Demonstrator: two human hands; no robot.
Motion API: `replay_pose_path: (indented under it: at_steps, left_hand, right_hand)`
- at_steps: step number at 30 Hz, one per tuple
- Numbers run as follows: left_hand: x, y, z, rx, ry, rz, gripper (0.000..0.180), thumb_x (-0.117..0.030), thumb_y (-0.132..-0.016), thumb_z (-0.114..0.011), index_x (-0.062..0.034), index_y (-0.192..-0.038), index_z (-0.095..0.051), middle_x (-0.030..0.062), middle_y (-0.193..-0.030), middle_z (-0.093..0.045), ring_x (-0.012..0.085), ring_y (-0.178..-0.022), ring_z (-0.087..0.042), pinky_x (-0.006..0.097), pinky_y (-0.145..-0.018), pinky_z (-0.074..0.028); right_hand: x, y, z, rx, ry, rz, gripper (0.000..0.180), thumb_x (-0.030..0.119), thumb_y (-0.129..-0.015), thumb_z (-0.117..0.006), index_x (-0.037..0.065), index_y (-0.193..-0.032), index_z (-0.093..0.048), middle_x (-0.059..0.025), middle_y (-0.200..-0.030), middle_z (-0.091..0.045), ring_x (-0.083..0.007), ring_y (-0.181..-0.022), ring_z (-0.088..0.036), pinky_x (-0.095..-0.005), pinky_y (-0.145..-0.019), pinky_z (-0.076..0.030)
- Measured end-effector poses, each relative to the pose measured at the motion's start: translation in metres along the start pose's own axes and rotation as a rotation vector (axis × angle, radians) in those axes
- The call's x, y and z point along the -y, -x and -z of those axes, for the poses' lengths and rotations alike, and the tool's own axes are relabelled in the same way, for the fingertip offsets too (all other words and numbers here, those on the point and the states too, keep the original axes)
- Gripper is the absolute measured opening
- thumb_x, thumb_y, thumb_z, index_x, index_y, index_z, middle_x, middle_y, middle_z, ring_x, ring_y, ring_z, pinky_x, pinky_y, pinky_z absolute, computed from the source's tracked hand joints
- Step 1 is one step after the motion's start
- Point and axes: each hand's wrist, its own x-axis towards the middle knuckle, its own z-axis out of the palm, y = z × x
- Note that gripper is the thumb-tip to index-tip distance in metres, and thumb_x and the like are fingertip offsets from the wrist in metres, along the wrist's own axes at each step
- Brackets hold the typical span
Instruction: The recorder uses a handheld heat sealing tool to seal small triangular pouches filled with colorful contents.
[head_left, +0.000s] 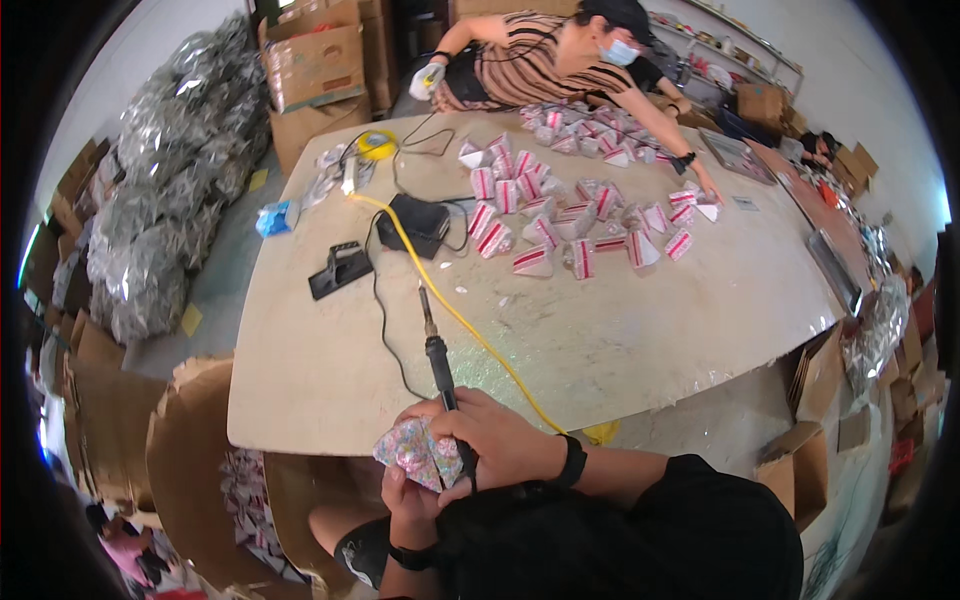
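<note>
Close to my body, below the table's near edge, my left hand (408, 497) pinches a small wedge-shaped packet (408, 447) with a multicoloured pattern. My right hand (505, 436) is closed round the black handle of a soldering iron (438, 362), whose metal tip points away over the table. Fingers of that right hand also lie against the packet's upper and right side. What exactly those fingers grip of the packet is partly hidden.
On the table (300, 400) lie a black iron stand (341, 270), a black box (414, 226), a yellow cord (465, 322), yellow tape (377, 145) and many pink-striped wedge packets (540, 235). Across it, a masked person (540, 60) reaches toward them. A cardboard box (190, 440) of packets stands lower left.
</note>
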Motion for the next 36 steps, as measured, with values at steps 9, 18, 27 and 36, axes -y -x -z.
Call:
replay_pose_path:
  at_steps: [9, 18, 27, 36]
  left_hand:
    - [-0.003, 0.02, 0.019, -0.09, 0.145, -0.146, 0.102, -0.078, -0.086, -0.048, 0.0025, -0.148, -0.035, 0.0195, -0.142, -0.051, 0.0318, -0.128, -0.055, 0.046, -0.108, -0.045]
    - [-0.015, 0.049, 0.056, -0.169, 0.623, -0.232, 0.072, -0.064, -0.1, -0.035, -0.0023, -0.128, -0.058, 0.0138, -0.124, -0.066, 0.0304, -0.113, -0.064, 0.045, -0.102, -0.049]
    - [-0.022, 0.081, 0.047, -0.373, 0.621, -0.402, 0.062, -0.061, -0.096, -0.044, -0.0055, -0.112, -0.066, 0.0106, -0.106, -0.071, 0.0267, -0.096, -0.068, 0.04, -0.092, -0.053]
    - [-0.02, 0.077, 0.051, -0.381, 0.618, -0.552, 0.057, -0.056, -0.097, -0.043, -0.005, -0.105, -0.068, 0.0082, -0.097, -0.073, 0.0234, -0.086, -0.069, 0.036, -0.084, -0.055]
  right_hand:
    - [-0.019, -0.016, -0.048, -0.017, -0.293, 0.125, 0.07, 0.041, -0.056, -0.095, 0.009, -0.097, -0.049, -0.0208, -0.115, -0.066, -0.039, -0.095, -0.062, -0.0415, -0.086, -0.049]
    - [-0.023, -0.039, -0.113, 0.2, -0.364, 0.333, 0.08, 0.048, -0.062, -0.094, 0.007, -0.107, -0.043, -0.0267, -0.121, -0.061, -0.0383, -0.106, -0.062, -0.0456, -0.091, -0.051]
    - [-0.01, -0.043, -0.141, 0.432, -0.499, 0.369, 0.083, 0.051, -0.061, -0.094, 0.008, -0.108, -0.041, -0.0256, -0.127, -0.057, -0.0376, -0.112, -0.059, -0.0473, -0.098, -0.048]
    - [-0.015, -0.052, -0.149, 0.518, -0.449, 0.391, 0.087, 0.067, -0.062, -0.086, 0.008, -0.108, -0.04, -0.0237, -0.128, -0.056, -0.0396, -0.115, -0.056, -0.0503, -0.099, -0.046]
